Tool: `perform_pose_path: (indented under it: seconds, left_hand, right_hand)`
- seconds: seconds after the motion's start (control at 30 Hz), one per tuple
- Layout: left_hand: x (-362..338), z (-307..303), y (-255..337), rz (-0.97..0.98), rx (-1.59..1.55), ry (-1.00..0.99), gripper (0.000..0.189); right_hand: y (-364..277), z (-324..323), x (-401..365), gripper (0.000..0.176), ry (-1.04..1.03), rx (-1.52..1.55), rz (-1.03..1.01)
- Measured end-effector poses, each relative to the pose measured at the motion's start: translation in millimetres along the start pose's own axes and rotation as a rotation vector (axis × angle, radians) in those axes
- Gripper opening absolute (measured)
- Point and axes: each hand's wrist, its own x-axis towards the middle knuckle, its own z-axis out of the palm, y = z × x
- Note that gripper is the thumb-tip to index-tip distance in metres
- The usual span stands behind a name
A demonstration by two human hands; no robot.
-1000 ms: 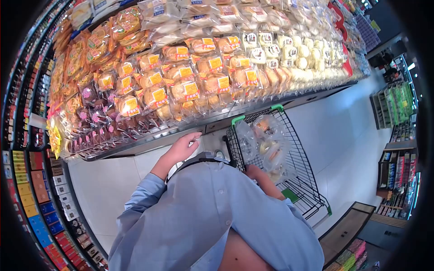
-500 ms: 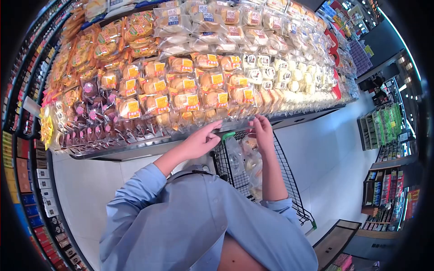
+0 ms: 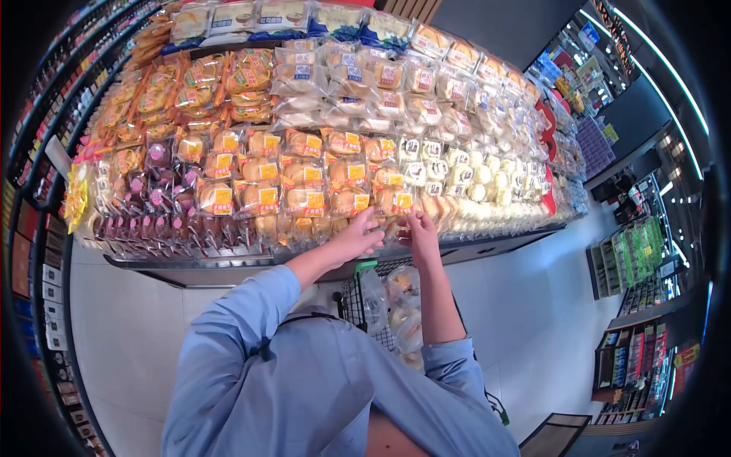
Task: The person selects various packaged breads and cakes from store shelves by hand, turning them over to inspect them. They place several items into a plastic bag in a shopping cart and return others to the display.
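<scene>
Ok so the pack nearest both hands is a yellow-label bun pack, sitting in the bottom front row, approx mid-length of the display stand, just behind its front edge. It's basically straight ahead of the gap between the hands. Long axis looks roughly parallel to the front edge, tho the lens bends everything so idk exactly.

R hand is a touch nearer imo, fingertips just by the pack's lower R corner; L hand is off its lower L, below the neighbouring yellow-label pack.

Pose-wise: L forearm slants in from the lower L, fingers loosely spread, pointing fwd and toward the R, nothing in them afaict. R forearm is near upright in the view, fingers half curled, pointing fwd. Can't tell if R fingertips are touching or pinching any wrapper.

FYI the cart w/ bagged stuff is under the stand's front edge, between the forearms.
</scene>
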Motion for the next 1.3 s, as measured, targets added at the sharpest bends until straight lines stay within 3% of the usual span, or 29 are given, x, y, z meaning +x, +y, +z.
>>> perform_pose_path:
  seconds: [0.23, 0.4, 0.47, 0.5, 0.57, 0.63, 0.7, 0.93, 1.1, 1.3]
  left_hand:
    - [-0.7, -0.1, -5.9, 0.093, 0.066, -0.001, 0.09]
    - [-13.7, -10.9, -2.1, 0.278, 0.28, 0.045, 0.071]
    - [-28.7, -20.7, 19.9, 0.523, 0.781, 0.204, 0.067]
    - [-34.6, -26.1, 28.7, 0.523, 0.775, 0.209, 0.067]
    - [-42.6, -37.7, 41.5, 0.87, 1.151, 0.44, 0.072]
    - [-42.6, -46.5, 43.3, 0.832, 1.259, 0.491, 0.077]
    - [-39.6, -55.4, 43.2, 0.667, 1.488, 0.542, 0.077]
    - [-21.6, -72.2, 41.0, 0.75, 1.423, 0.459, 0.08]
    - [-31.8, -71.1, 56.3, 0.857, 1.375, 0.472, 0.082]
    - [-54.4, -76.7, 71.4, 0.831, 1.399, 0.422, 0.081]
  right_hand:
    - [-0.6, -3.1, 6.2, 0.022, -0.019, -0.14, -0.015]
    - [6.2, -1.5, 11.4, 0.032, 0.035, -0.209, -0.027]
    - [6.6, 2.2, 7.6, 0.033, 0.053, -0.182, -0.041]
    - [7.4, 3.9, 5.9, 0.034, 0.074, -0.144, -0.053]
    - [10.8, 6.5, 2.9, 0.036, 0.108, -0.121, -0.064]
    - [13.2, 9.9, -0.8, 0.039, 0.139, -0.096, -0.078]
    - [14.4, 15.4, -3.2, 0.048, 0.183, -0.074, -0.106]
    - [6.7, 33.0, -13.8, 0.061, 0.182, -0.142, -0.172]
    - [20.3, 24.1, -6.2, 0.062, 0.221, -0.104, -0.174]
    - [19.3, 20.3, -15.8, 0.057, 0.302, -0.08, -0.161]
